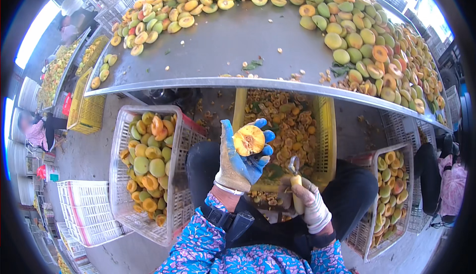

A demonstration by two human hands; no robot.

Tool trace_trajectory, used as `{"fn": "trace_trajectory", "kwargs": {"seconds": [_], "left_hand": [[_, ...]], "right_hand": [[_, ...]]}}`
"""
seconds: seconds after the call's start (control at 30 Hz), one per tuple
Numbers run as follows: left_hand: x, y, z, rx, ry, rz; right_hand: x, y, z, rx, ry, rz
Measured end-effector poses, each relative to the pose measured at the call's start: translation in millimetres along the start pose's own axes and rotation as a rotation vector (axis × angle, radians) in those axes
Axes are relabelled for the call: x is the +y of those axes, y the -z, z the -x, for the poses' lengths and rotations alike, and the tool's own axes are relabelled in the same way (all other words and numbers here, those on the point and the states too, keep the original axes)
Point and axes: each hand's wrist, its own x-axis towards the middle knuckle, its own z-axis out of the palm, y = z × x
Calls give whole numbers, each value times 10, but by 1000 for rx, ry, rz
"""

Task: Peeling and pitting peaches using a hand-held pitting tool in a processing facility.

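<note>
My left hand (243,158), in a blue-coated glove, holds a yellow stone-fruit half (249,140) with its cut face up. The middle of that face is brown and rough; I cannot tell whether a stone is in it. In my right hand (310,203), in a pale, soiled glove, is a pitting tool (296,184) with a light handle and a metal loop pointing away from me. Between my knees, below both hands, stands a yellow plastic crate (327,140) holding fruit scraps (282,125).
A metal-topped table (230,47) bears heaped halved fruit (357,40) along its far and right sides. White crates of fruit halves stand left (174,162) and right (407,184). Stacked white crates (89,211) lie farther left. Other people sit at left (37,132) and right (452,184).
</note>
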Motion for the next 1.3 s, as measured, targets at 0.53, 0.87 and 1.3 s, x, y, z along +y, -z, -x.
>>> {"fn": "trace_trajectory", "kwargs": {"seconds": [0.53, 0.87, 1.3], "left_hand": [[-590, 296, 498, 159, 5, 23], [-589, 208, 627, 299, -53, -238], [-625, 393, 556, 415, -42, -737]], "right_hand": [[232, -390, 372, 263, 394, 1074], [381, -535, 279, 174, 337, 1453], [612, -405, 195, 26, 123, 1393]]}}
